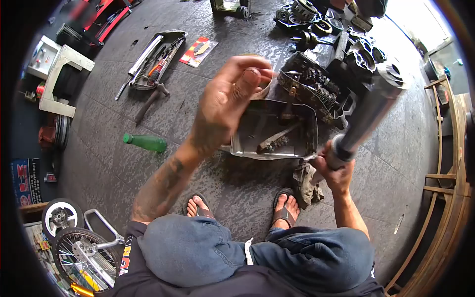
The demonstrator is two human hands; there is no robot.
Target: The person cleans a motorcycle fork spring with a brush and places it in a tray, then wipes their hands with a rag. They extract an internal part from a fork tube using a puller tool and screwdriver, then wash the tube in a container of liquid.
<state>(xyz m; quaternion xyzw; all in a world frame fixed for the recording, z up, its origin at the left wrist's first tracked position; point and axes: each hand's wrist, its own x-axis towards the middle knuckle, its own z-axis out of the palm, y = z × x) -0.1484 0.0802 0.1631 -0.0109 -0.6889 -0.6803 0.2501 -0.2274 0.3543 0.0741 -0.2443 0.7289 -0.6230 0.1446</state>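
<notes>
My right hand (336, 171) is wrapped round the lower end of a shiny metal tube (368, 116), which tilts up to the right and is slightly blurred. The tube's far end shows an opening. In front of me my left hand (230, 94) is raised with its fingers curled against the thumb; whatever they hold, if anything, is hidden. A round, pale rim (267, 90) shows just behind those fingers. Below and between the hands sits a rectangular metal pan (274, 156) with a dirty brush (279, 138) in it. A crumpled rag (309, 185) lies under my right hand.
Greasy engine parts (316, 84) lie beyond the pan, with more castings (363, 54) to the right. A tool case (153, 62), a hammer (151, 104) and a green bottle (146, 142) are at left. Wheels (84, 252) stand lower left; a wooden frame (452, 183) lines the right.
</notes>
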